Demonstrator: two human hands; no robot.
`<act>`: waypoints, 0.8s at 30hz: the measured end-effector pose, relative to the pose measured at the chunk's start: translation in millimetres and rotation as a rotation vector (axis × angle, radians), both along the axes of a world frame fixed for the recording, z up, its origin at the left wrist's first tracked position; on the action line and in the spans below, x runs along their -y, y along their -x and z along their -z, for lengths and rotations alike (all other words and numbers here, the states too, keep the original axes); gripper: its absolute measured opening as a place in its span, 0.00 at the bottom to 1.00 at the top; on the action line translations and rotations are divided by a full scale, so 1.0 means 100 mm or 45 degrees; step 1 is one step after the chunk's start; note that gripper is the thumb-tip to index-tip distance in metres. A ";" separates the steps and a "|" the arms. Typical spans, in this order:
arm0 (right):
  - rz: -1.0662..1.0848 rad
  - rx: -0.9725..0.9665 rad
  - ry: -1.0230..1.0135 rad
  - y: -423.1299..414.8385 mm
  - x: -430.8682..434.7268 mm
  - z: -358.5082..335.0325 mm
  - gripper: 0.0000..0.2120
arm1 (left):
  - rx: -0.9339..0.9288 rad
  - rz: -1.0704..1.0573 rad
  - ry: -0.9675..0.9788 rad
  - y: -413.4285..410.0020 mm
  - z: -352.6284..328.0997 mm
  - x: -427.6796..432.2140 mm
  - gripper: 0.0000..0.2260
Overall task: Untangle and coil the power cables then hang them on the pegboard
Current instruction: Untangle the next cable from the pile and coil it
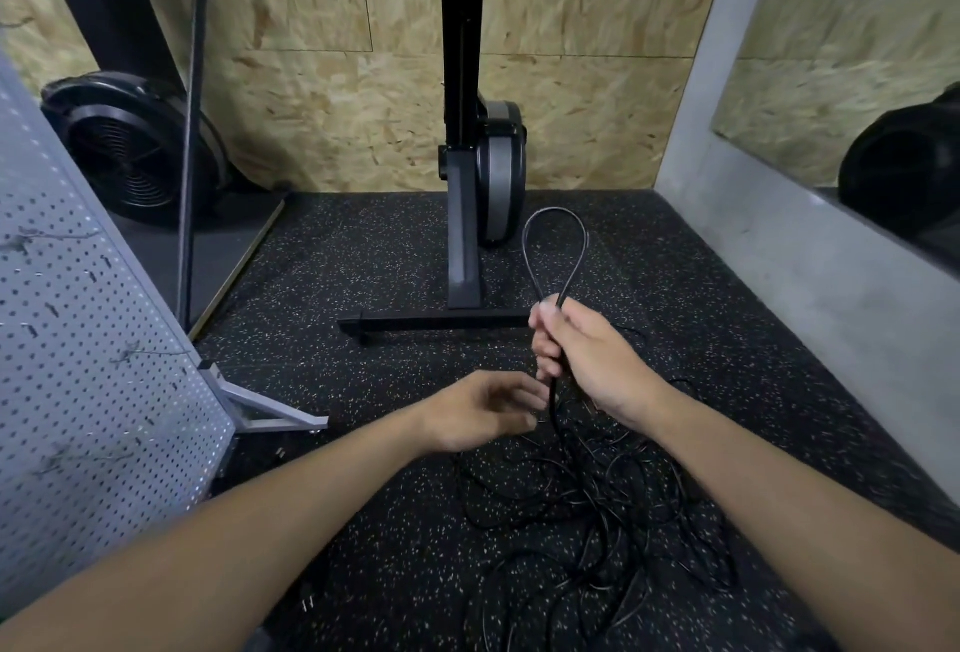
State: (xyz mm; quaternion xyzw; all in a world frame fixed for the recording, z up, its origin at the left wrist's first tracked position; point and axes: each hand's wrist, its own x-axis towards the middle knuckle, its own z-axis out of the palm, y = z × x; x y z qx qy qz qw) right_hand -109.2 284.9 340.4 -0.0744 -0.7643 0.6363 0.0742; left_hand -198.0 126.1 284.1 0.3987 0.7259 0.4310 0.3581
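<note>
My right hand (pixel 582 355) grips a black power cable folded into a loop (pixel 555 249) that stands up above my fist. Below the fist the cable drops to a tangled heap of black cables (pixel 597 521) on the speckled rubber floor. My left hand (pixel 483 410) sits just under the right one, fingers curled toward the hanging strand and pinching it near the fingertips. The grey pegboard (pixel 88 339) stands at the left on a metal foot, with a few small hooks on it. A plug (pixel 307 599) lies on the floor near my left forearm.
A black exercise machine (pixel 467 215) with a floor bar stands straight ahead. A black fan (pixel 130 152) and a metal frame are at the back left. A grey wall with a mirror (pixel 779 246) runs along the right. OSB boards line the back.
</note>
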 end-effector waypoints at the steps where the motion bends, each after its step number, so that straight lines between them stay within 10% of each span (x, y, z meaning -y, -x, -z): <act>1: 0.026 -0.002 0.041 0.00 0.00 -0.01 0.14 | 0.000 0.006 -0.021 -0.01 0.02 -0.03 0.12; 8: 0.029 -0.018 0.228 0.00 0.08 -0.12 0.15 | 0.048 0.113 0.000 -0.09 0.07 -0.11 0.09; 24: 0.454 0.029 -0.371 -0.04 -0.27 -0.04 0.14 | -0.532 0.056 0.114 0.05 -0.14 -0.03 0.07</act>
